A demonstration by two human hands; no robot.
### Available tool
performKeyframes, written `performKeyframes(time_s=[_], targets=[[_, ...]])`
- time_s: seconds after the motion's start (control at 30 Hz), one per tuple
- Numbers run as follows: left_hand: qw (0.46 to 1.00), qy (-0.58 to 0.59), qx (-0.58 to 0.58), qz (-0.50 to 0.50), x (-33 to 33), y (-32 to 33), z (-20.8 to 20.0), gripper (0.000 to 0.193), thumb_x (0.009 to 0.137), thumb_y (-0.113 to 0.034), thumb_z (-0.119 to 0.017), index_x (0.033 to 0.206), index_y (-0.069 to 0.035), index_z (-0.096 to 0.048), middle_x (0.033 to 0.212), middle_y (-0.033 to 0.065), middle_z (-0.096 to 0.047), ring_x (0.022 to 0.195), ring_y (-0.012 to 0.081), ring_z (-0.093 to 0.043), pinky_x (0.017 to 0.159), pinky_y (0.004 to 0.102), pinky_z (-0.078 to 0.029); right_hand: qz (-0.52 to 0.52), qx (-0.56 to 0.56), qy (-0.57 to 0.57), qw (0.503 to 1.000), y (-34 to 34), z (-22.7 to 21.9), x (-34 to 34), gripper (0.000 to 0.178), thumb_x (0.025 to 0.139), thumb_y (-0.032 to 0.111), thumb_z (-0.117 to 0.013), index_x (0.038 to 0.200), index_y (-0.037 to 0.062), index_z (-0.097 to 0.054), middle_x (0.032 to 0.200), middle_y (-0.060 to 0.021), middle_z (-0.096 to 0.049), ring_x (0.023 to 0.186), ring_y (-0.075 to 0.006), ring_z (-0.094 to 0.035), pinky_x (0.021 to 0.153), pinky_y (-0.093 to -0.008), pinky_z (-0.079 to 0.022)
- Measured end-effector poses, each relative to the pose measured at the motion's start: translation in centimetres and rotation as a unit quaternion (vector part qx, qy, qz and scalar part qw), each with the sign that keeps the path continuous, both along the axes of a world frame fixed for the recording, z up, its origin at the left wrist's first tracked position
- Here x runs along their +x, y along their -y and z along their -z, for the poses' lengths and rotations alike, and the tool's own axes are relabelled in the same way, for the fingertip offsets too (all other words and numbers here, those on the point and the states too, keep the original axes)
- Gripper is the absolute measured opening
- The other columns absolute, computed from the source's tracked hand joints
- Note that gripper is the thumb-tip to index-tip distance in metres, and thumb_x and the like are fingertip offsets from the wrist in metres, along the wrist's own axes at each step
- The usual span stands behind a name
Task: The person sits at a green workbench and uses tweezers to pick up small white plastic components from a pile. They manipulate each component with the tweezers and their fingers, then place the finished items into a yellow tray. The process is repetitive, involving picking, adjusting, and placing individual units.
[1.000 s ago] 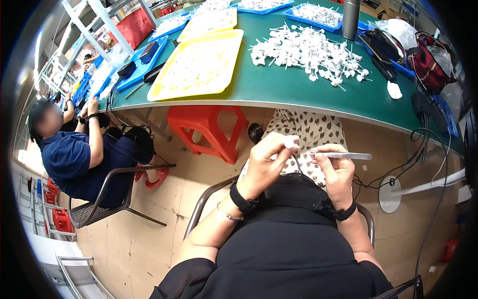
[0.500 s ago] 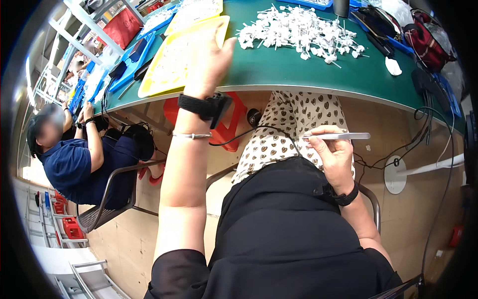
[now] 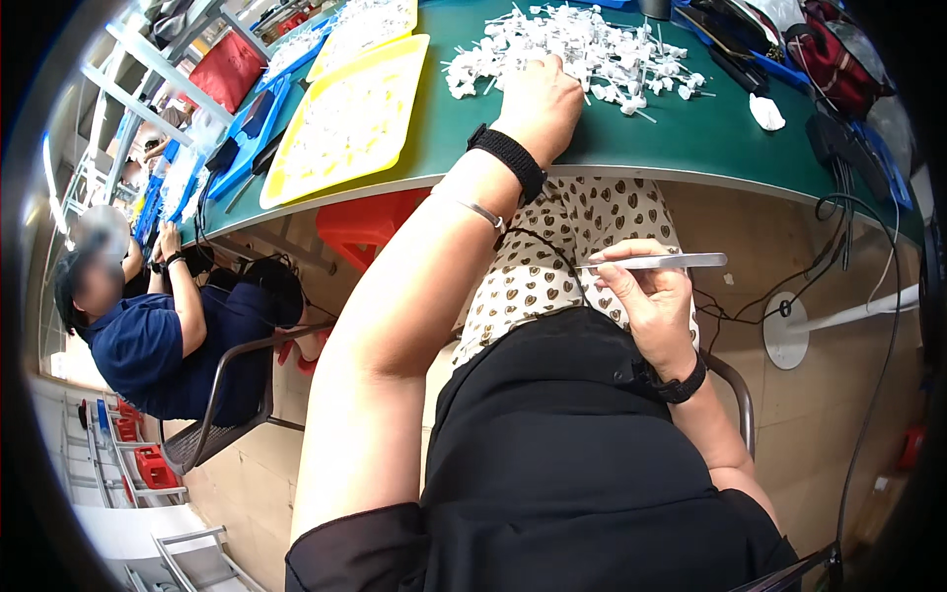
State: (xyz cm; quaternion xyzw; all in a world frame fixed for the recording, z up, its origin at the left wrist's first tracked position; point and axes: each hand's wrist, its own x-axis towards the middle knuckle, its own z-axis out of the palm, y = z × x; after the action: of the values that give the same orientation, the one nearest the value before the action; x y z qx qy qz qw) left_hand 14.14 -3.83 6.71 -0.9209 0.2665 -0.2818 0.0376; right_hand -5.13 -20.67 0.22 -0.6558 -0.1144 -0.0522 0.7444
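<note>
My left hand reaches over the table to the near edge of a heap of small white plastic parts with thin stems. Its fingers curl down among the parts, and the fingertips are hidden, so whatever they grip does not show. Above my lap, my right hand is closed around silver tweezers, held level with the tips toward the left. Left of the heap lies a yellow tray with many small whitish pieces in it.
A second yellow tray lies behind the first. Blue trays stand along the left, where a co-worker in dark blue sits. On the right are a crumpled white tissue, a dark red bag and hanging black cables.
My left hand has moved right from above the yellow tray to the heap of white parts, its fingers now curled down. My right hand stays almost in place with the tweezers.
</note>
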Motion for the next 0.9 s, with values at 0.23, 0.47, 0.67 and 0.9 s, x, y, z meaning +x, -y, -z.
performKeyframes(time_s=[0.23, 0.47, 0.67, 0.9], targets=[[0.994, -0.087, -0.061, 0.016, 0.1, -1.5, 0.3, 0.012, 0.086, -0.003, -0.062, 0.093, 0.002, -0.07, 0.1, 0.0238, -0.071, 0.095, 0.0389, -0.072, 0.083, 0.0457, -0.059, -0.006, 0.028, 0.008, 1.0, -0.2, -0.2, -0.1, 0.013, 0.097, 0.005, -0.074, 0.108, 0.0004, -0.069, 0.091, -0.002, -0.071, 0.079, -0.0048, -0.062, 0.069, -0.0196, -0.049], [0.919, -0.175, -0.353, 0.021, -3.5, -4.4, -0.1, 0.018, 0.095, -0.012, -0.066, 0.102, 0.004, -0.071, 0.079, 0.0108, -0.071, 0.069, 0.0173, -0.066, 0.068, 0.0316, -0.053, -0.008, 0.091, 0.013, 0.996, 0.3, -0.8, 0.3, 0.016, 0.099, 0.006, -0.071, 0.112, -0.0024, -0.066, 0.099, -0.0091, -0.074, 0.088, -0.012, -0.07, 0.08, -0.0262, -0.059], [0.642, -0.384, -0.659, 0.084, -15.3, -3.9, 2.1, 0.015, 0.1, -0.015, -0.072, 0.106, -0.002, -0.073, 0.085, -0.0043, -0.066, 0.074, 0.001, -0.054, 0.065, 0.0199, -0.045, -0.053, 0.212, 0.02, 0.976, 0.9, -1.2, 0.6, 0.016, 0.102, 0.008, -0.067, 0.113, -0.0034, -0.065, 0.104, -0.0134, -0.074, 0.094, -0.0172, -0.073, 0.086, -0.0317, -0.061], [0.682, -0.355, -0.627, 0.122, -19.3, -1.8, 8.1, 0.013, 0.102, -0.008, -0.066, 0.112, -0.001, -0.072, 0.097, 0.0014, -0.068, 0.079, 0.0072, -0.063, 0.07, 0.0257, -0.053, -0.06, 0.122, 0.024, 0.99, 0.1, -1.4, -0.1, 0.017, 0.099, 0.0, -0.067, 0.115, -0.0053, -0.065, 0.109, -0.015, -0.073, 0.101, -0.0191, -0.072, 0.093, -0.0328, -0.06]])
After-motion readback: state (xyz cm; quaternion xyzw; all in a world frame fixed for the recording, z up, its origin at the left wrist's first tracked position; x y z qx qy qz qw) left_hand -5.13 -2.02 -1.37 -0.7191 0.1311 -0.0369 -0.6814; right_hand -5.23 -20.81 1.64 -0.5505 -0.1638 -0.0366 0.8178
